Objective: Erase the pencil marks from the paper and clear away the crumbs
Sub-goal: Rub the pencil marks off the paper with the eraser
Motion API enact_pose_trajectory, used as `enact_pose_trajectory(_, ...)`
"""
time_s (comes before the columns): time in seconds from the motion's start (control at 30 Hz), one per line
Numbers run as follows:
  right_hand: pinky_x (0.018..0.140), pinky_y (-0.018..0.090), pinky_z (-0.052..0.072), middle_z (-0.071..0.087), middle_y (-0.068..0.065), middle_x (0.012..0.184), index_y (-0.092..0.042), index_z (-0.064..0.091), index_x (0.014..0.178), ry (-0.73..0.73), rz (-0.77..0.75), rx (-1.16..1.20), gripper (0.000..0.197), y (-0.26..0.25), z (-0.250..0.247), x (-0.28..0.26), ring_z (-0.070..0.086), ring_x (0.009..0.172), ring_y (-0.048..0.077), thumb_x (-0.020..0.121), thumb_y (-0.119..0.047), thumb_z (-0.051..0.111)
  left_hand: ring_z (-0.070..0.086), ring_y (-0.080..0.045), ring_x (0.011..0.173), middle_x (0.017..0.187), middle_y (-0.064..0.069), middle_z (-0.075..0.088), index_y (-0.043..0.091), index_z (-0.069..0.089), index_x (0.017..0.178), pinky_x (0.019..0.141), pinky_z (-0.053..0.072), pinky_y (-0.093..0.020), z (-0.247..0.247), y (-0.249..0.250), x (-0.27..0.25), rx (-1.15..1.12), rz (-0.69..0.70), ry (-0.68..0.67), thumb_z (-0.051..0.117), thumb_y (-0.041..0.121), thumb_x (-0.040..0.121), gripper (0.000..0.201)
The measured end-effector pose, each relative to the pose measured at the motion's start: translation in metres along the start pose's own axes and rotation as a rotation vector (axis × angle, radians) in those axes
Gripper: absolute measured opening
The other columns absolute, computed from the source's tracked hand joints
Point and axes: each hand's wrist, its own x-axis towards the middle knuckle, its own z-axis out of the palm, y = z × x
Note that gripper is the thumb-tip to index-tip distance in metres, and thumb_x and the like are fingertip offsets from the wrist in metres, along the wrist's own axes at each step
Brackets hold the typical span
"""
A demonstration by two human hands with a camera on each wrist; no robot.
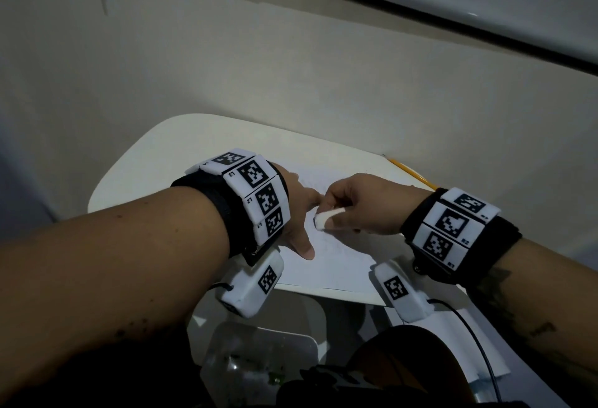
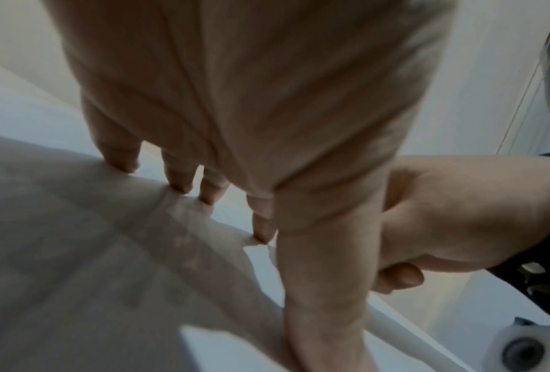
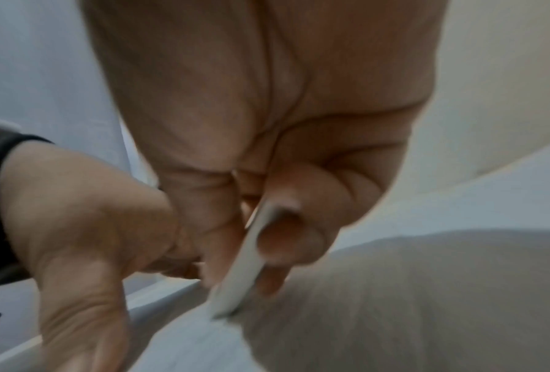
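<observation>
Two hands at work: both of yours are over one sheet on a small white surface.
Table (image 1: 129, 178): white, rounded corner at far left; it bears the sheet and a pencil.
Paper (image 1: 326, 265): white sheet lying flat on the table, its near edge close to the table's near edge. Faint grey marks show on it between and below your hands; the dim light and blur hide their detail.
Left hand (image 1: 296, 213): fingers straight and spread, fingertips (image 2: 178, 187) pressed down on the paper at its left part, as the left wrist view shows. Your thumb reaches toward the near edge. It holds nothing.
Right hand (image 1: 362, 204): fingers curled, pinching the eraser between thumb and fingers. It sits just beside your left hand, close enough that the two nearly touch.
Eraser (image 1: 325, 219): white, flat block. In the right wrist view (image 3: 245, 264) it is tilted, with its lower end on the paper. It lies to the right of your left thumb and forefinger, between the two hands.
Pencil (image 1: 411, 172): yellow, on the table's far right part, beyond your right wrist, well apart from the eraser.
Crumbs: too small and blurred to tell.
</observation>
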Motion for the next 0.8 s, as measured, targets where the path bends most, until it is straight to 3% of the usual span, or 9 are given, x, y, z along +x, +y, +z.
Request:
enact_pose_trajectory(0.13, 0.072, 0.019, 0.053, 0.074, -0.014, 0.090, -0.027, 0.075, 0.096, -0.231, -0.044, -0.028, 0.013, -0.003, -0.003, -0.008, 0.062, 0.070, -0.001, 0.083, -0.030, 0.077, 0.044, -0.029, 0.132, 0.149, -0.004, 0.037, 0.039, 0.008, 0.154, 0.088, 0.040, -0.040, -0.001, 0.003, -0.001, 0.026, -0.016, 0.009, 0.062, 0.080, 0.069, 0.108)
enact_pose_trajectory(0.2, 0.057, 0.009, 0.045, 0.069, -0.025, 0.075, -0.026, 0.074, 0.096, -0.125, -0.041, -0.025, 0.012, -0.003, -0.003, -0.003, 0.058, 0.060, -0.009, 0.084, -0.029, 0.076, 0.050, -0.028, 0.125, 0.141, -0.003, 0.045, 0.038, 0.017, 0.152, 0.079, 0.040, -0.037, -0.002, 0.003, -0.001, 0.025, -0.010, 0.004, 0.063, 0.080, 0.069, 0.103)
enact_pose_trajectory(0.27, 0.048, 0.004, 0.037, 0.063, -0.027, 0.062, -0.025, 0.072, 0.095, 0.034, -0.018, -0.017, 0.012, -0.002, -0.005, 0.004, 0.054, 0.051, -0.012, 0.085, -0.030, 0.075, 0.053, -0.027, 0.119, 0.133, -0.004, 0.049, 0.036, 0.027, 0.148, 0.071, 0.037, -0.034, -0.001, 0.003, -0.001, 0.031, -0.005, 0.011, 0.063, 0.080, 0.068, 0.098)
enact_pose_trajectory(0.33, 0.048, 0.004, 0.037, 0.066, -0.020, 0.070, -0.024, 0.071, 0.096, 0.047, -0.021, -0.027, 0.013, -0.002, -0.005, 0.005, 0.054, 0.052, -0.011, 0.085, -0.031, 0.075, 0.055, -0.027, 0.116, 0.128, -0.004, 0.050, 0.037, 0.028, 0.146, 0.067, 0.035, -0.032, -0.001, 0.003, -0.001, 0.031, -0.004, 0.019, 0.063, 0.080, 0.067, 0.096)
enact_pose_trajectory(0.5, 0.053, 0.005, 0.039, 0.072, -0.015, 0.085, -0.026, 0.074, 0.101, -0.232, -0.058, -0.054, 0.014, -0.004, -0.003, -0.010, 0.057, 0.060, -0.008, 0.086, -0.025, 0.075, 0.046, -0.028, 0.129, 0.144, -0.005, 0.041, 0.040, 0.008, 0.154, 0.081, 0.036, -0.036, -0.004, 0.003, -0.002, 0.005, -0.016, 0.016, 0.065, 0.078, 0.069, 0.109)
enact_pose_trajectory(0.67, 0.052, 0.006, 0.037, 0.063, -0.025, 0.062, -0.026, 0.072, 0.098, 0.050, 0.003, -0.024, 0.014, 0.000, -0.006, 0.003, 0.053, 0.051, -0.011, 0.086, -0.031, 0.075, 0.054, -0.026, 0.116, 0.129, -0.003, 0.050, 0.038, 0.023, 0.150, 0.057, 0.029, -0.029, -0.002, 0.004, 0.000, 0.018, -0.004, 0.018, 0.064, 0.076, 0.071, 0.097)
enact_pose_trajectory(0.73, 0.051, 0.008, 0.039, 0.069, -0.018, 0.075, -0.026, 0.072, 0.098, 0.001, 0.000, -0.030, 0.014, 0.000, -0.006, 0.002, 0.054, 0.052, -0.008, 0.085, -0.031, 0.075, 0.053, -0.026, 0.117, 0.130, -0.003, 0.050, 0.040, 0.018, 0.151, 0.056, 0.028, -0.028, -0.001, 0.004, 0.001, 0.012, -0.005, 0.022, 0.064, 0.077, 0.071, 0.099)
enact_pose_trajectory(0.8, 0.051, 0.009, 0.041, 0.073, -0.008, 0.090, -0.027, 0.073, 0.099, -0.132, -0.018, -0.050, 0.014, -0.001, -0.005, -0.005, 0.055, 0.055, -0.006, 0.085, -0.028, 0.075, 0.050, -0.027, 0.123, 0.137, -0.005, 0.046, 0.041, 0.008, 0.153, 0.069, 0.036, -0.030, -0.001, 0.004, 0.002, 0.012, -0.018, 0.021, 0.063, 0.079, 0.069, 0.107)
